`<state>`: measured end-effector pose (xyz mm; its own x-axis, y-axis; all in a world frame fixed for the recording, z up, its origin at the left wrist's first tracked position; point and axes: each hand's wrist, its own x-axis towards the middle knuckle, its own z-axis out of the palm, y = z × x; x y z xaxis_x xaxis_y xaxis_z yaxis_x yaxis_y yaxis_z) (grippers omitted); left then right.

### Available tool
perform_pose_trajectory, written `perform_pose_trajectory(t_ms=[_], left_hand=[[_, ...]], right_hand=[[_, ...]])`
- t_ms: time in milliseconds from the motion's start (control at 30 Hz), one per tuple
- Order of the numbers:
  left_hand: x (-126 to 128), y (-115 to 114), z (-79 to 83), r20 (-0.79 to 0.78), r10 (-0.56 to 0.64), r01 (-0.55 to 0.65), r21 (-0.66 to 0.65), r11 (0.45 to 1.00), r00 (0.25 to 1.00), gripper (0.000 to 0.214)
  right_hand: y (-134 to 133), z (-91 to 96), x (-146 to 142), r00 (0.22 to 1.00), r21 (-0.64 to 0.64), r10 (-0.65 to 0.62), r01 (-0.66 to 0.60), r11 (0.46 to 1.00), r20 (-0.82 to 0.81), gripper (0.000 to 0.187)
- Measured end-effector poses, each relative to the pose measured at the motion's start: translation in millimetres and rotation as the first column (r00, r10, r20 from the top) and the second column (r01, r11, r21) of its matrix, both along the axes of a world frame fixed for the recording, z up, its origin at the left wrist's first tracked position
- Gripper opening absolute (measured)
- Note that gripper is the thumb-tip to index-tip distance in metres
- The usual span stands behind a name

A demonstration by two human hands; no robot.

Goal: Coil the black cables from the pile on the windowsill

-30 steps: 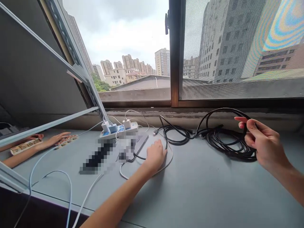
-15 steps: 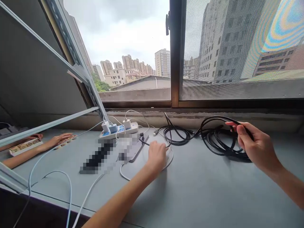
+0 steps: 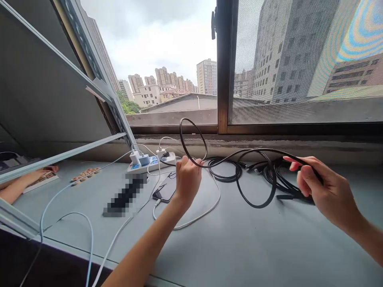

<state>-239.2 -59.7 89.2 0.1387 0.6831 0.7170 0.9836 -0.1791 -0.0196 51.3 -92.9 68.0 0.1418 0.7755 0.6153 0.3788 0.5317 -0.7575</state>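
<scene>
My left hand (image 3: 188, 179) is closed around a black cable (image 3: 233, 154), which rises from it in a loop against the window. From there the cable runs rightward to my right hand (image 3: 326, 185), pinched between thumb and fingers. A slack loop of it hangs between the hands. Behind lie a neat black cable coil (image 3: 224, 171) and a larger black coil (image 3: 279, 179), partly hidden by my right hand. Close to my left hand are a phone (image 3: 167, 189) on the table and a white cable (image 3: 206, 213) curving around it.
A white power strip (image 3: 149, 164) with chargers plugged in stands by the wall. A metal shelf frame (image 3: 101, 87) slants on the left. Beyond it another person's hand (image 3: 38, 177) rests over a tray; small tan pieces (image 3: 85, 174) lie nearby. White cables (image 3: 119, 231) cross the table's front edge.
My left hand has moved slightly left and up, lifting the cable into a raised loop. More cable hangs between my hands. The other person's hand has drawn back left from the tan pieces.
</scene>
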Motion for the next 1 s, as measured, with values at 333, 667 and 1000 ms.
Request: perform_pose_trajectory(t_ms=[333,667,1000], left_hand=[[-32,15,8.0,0.047,0.074,-0.077,0.051,0.996,0.996,0.025],[-41,16,11.1,0.097,0.049,-0.056,0.065,0.996,0.994,0.026],[-33,12,15.6,0.058,-0.054,0.04,0.226,0.973,0.997,0.033]], right_hand=[[31,11.0,34,0.875,0.159,-0.236,0.328,0.931,-0.423,0.026],[44,8.0,53,0.78,0.018,-0.264,0.333,0.943,-0.567,0.026],[28,13.2,30,0.893,-0.008,-0.123,0.132,0.991,-0.433,0.03]])
